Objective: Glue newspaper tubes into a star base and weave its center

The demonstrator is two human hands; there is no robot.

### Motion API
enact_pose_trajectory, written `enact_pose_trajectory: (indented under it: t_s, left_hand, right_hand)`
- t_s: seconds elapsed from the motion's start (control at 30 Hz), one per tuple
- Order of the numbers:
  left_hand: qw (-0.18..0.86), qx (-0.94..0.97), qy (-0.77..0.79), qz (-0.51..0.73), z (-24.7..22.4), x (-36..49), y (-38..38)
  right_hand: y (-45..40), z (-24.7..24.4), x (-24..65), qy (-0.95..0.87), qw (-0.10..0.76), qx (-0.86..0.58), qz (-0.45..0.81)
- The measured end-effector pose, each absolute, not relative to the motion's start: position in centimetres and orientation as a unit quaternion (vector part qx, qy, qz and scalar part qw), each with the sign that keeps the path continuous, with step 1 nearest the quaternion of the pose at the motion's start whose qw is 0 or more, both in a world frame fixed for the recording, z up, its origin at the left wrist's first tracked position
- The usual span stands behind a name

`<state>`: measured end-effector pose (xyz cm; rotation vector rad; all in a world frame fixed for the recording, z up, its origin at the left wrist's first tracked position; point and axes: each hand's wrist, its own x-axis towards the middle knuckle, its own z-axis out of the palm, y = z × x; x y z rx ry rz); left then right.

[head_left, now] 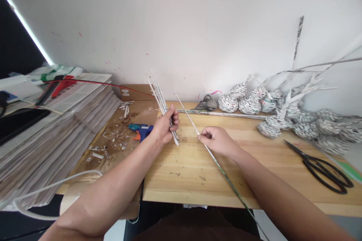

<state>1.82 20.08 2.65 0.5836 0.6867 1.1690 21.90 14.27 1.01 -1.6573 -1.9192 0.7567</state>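
My left hand (166, 123) is closed around a bundle of thin rolled paper sticks (158, 96), held tilted above the table with their tops leaning left. Between the thumb and fingers of my right hand (213, 139) is one long paper stick (224, 173), pale at its upper end and greenish lower down. It slants from in front of the wall down past the table's front edge. A blue glue gun (145, 131) with an orange trigger lies just left of my left hand, partly hidden by that wrist.
Woven paper gourd shapes (250, 104) stand along the wall at the right, near black scissors (322, 167). Stacked newspapers (93, 120) fill the left side. Paper scraps litter a brown board (113, 158). A grey cloth (207, 103) and more sticks (234, 114) lie at the back.
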Motion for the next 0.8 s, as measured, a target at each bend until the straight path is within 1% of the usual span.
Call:
enact_pose_trajectory:
  t_s: [0.13,0.27,0.53,0.67,0.8]
  left_hand:
    - [0.705,0.256,0.332,0.573,2.3,2.0,20.3]
    - [0.709,0.263,0.323,0.569,1.9,2.4,20.1]
    - [0.743,0.288,0.298,0.525,1.5,2.7,20.0]
    - [0.735,0.254,0.302,0.551,1.4,2.2,20.6]
    - [0.764,0.229,0.266,0.542,1.9,2.0,20.5]
  right_hand:
    - [14.3,1.1,21.6,-0.652,0.343,-0.534,0.416]
    - [14.2,0.9,21.0,-0.631,0.384,-0.492,0.461]
    - [13.7,0.9,20.1,-0.571,0.381,-0.478,0.548]
    - [13.4,1.0,20.0,-0.578,0.362,-0.469,0.562]
    - [13.4,0.7,19.8,-0.583,0.355,-0.48,0.551]
